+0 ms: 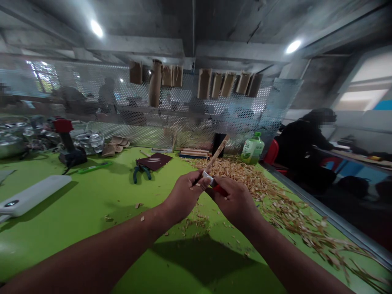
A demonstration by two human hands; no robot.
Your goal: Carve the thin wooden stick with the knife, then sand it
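Workbench seen from the wearer's head: a green table (pixel 76 228) fills the foreground, backed by a perforated metal screen (pixel 229 112) on which brown wooden pieces (pixel 204 83) hang in a row. At right, beyond the table's edge, a dark-clothed person (pixel 295 141) sits on a red chair (pixel 271 153). A heap of wood shavings (pixel 275 200) spreads along the table's right side, with a green-capped bottle (pixel 252 150) standing at its far end. At left lie a white slab (pixel 39 194) with a handle and, behind it, an upright power drill (pixel 65 141). In the centre, above the table, the two hands meet: the left hand (pixel 183 196) is closed around the lower part of a wooden stick (pixel 219 153), which slants up and away to the right; the right hand (pixel 234 198) is curled about a red object (pixel 219 189), mostly hidden. Pliers (pixel 141 172) lie beyond the left hand, beside a dark brown sheet (pixel 157 161). Smallest, a pale shiny piece (pixel 208 177) shows between the hands, under the left thumb; whether it joins the red object cannot be told
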